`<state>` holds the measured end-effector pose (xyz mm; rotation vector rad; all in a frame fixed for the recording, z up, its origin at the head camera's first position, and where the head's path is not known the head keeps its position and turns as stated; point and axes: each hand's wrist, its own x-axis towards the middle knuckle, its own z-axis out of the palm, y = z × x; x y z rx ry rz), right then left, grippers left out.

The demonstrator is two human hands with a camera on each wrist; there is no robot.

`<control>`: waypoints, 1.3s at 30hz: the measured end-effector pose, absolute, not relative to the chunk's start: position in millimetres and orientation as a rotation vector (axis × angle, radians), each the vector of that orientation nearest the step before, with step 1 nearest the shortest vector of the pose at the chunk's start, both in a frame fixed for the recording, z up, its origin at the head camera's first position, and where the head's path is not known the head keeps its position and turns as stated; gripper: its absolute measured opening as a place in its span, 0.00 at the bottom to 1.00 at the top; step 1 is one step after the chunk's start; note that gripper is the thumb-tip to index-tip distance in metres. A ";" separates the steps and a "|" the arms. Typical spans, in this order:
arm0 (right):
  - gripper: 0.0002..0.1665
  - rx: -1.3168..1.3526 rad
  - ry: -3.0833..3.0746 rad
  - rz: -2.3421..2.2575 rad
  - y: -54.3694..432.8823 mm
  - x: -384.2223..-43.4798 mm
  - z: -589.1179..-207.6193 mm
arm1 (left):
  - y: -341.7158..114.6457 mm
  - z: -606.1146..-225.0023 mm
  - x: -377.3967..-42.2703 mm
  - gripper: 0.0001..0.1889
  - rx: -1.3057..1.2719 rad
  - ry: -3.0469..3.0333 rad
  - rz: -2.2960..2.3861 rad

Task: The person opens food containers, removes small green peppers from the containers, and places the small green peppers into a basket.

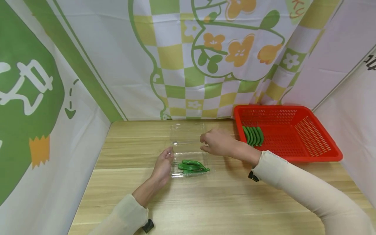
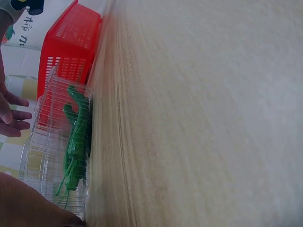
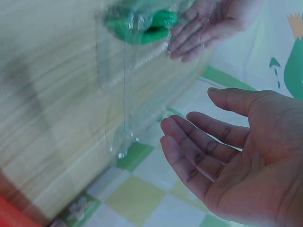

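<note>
In the head view a clear plastic clamshell box (image 1: pixel 191 156) lies opened out on the table, its lid (image 1: pixel 187 133) laid back toward the curtain. Several green chili peppers (image 1: pixel 192 167) sit in the near half, long stems toward the left. Beside that half's left edge is my left hand (image 1: pixel 162 168), its fingers fairly straight and touching the box in the right wrist view. Above the box's right side hovers my right hand (image 1: pixel 220 142). Its fingers (image 3: pixel 201 151) are loosely bent in the right wrist view, with nothing held.
To the right stands a red plastic basket (image 1: pixel 293 156), with several more green peppers (image 1: pixel 253 136) lined up at its left end. A patterned curtain (image 1: pixel 205 88) hangs behind the wooden table (image 1: pixel 205 205). White cloth walls flank both sides.
</note>
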<state>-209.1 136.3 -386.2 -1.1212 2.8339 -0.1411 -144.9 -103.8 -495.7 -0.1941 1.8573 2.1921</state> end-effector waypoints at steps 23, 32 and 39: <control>0.15 -1.102 2.697 -0.155 102.9 -197.6 -425.0 | -103.4 -495.9 -145.9 0.31 -0.215 1.833 2.215; 0.03 -1.150 2.711 -0.128 95.5 -198.1 -434.4 | -102.7 -495.3 -145.8 0.31 -0.232 1.843 2.200; 0.17 -1.122 2.700 -0.122 91.6 -197.8 -443.5 | -101.6 -495.4 -146.5 0.31 -0.222 1.839 2.210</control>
